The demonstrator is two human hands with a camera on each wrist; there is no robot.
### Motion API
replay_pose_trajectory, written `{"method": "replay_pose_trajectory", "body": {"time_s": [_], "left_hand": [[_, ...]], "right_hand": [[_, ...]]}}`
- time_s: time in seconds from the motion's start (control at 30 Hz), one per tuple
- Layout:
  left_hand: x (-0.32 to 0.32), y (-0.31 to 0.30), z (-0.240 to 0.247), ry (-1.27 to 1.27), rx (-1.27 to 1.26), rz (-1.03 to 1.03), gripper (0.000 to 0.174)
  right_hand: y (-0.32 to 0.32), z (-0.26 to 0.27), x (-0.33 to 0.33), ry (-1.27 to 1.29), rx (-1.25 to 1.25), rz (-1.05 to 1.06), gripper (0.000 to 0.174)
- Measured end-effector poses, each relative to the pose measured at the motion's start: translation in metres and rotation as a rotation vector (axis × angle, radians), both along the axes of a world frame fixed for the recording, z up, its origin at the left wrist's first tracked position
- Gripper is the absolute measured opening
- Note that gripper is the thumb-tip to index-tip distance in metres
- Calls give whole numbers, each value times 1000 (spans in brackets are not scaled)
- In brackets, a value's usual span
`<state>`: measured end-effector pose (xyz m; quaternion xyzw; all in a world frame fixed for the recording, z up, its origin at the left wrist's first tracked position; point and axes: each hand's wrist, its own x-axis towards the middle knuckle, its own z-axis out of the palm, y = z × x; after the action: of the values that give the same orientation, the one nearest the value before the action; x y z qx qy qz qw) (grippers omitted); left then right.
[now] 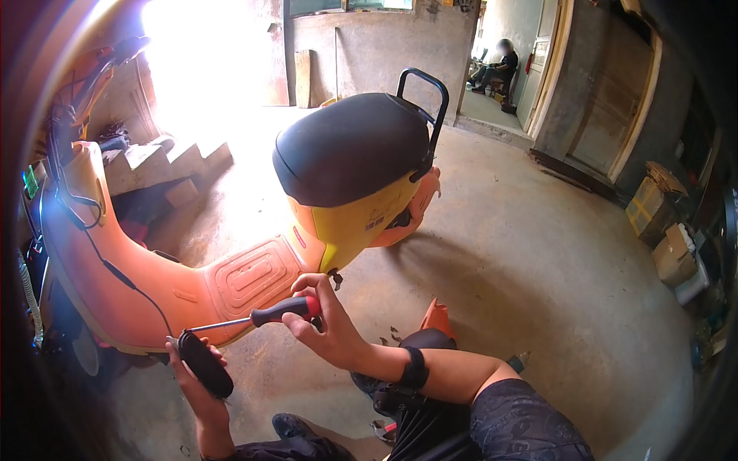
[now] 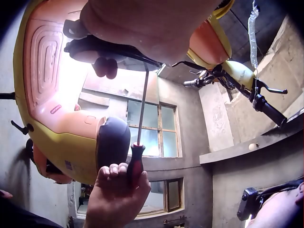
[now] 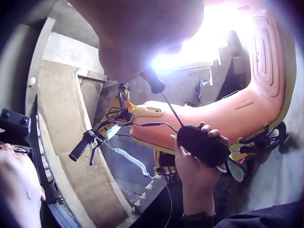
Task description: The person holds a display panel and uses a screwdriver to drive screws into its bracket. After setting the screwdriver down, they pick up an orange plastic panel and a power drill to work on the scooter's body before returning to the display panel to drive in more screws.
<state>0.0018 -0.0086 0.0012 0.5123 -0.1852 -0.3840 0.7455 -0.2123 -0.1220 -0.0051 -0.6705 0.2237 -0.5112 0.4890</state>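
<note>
My left hand (image 1: 204, 407) grips a black, oval, rounded part (image 1: 206, 367) whose exact kind I cannot tell. A thin black cable (image 1: 138, 286) runs from the scooter's front down to that part. In my right hand (image 1: 338, 334) is a screwdriver (image 1: 280, 310) with a red and black handle, pinched between thumb and fingers. Its metal shaft points left, and the tip is right at the upper edge of the oval part. From the right wrist view, the part (image 3: 204, 145) lies across the left palm, fingertips curled over its edge.
An orange and yellow scooter (image 1: 254, 276) with a black seat (image 1: 350, 146) stands just ahead. An orange piece (image 1: 437, 319) and a red-handled tool (image 1: 384, 432) lie near my legs. Cardboard boxes (image 1: 675, 253) line the right wall. A person (image 1: 501, 69) sits beyond the doorway.
</note>
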Motion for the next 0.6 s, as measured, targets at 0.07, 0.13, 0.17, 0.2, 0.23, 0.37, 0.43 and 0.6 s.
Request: {"method": "replay_pose_trajectory", "body": {"time_s": [0.07, 0.13, 0.17, 0.2, 0.23, 0.37, 0.43, 0.6], "left_hand": [[-1, 0, 1, -10, 1, -5, 66], [0, 1, 1, -6, 4, -9, 66], [0, 1, 1, -1, 6, -12, 66], [0, 0, 1, -1, 7, -12, 66], [0, 0, 1, 8, -2, -2, 65], [0, 0, 0, 9, -15, 5, 63], [1, -5, -4, 14, -49, 4, 62], [2, -4, 1, 14, -73, -75, 64]], "right_hand": [[0, -1, 1, -54, -123, -57, 45], [0, 0, 0, -39, -73, -1, 43], [-1, 1, -3, -38, -72, -1, 43], [-3, 3, -7, 66, 28, 29, 43], [-4, 4, -8, 170, 128, 59, 43], [-1, 3, -4, 103, 85, 30, 45], [1, 0, 0, -55, -23, -5, 46], [-4, -13, 2, -48, 109, 4, 42]]}}
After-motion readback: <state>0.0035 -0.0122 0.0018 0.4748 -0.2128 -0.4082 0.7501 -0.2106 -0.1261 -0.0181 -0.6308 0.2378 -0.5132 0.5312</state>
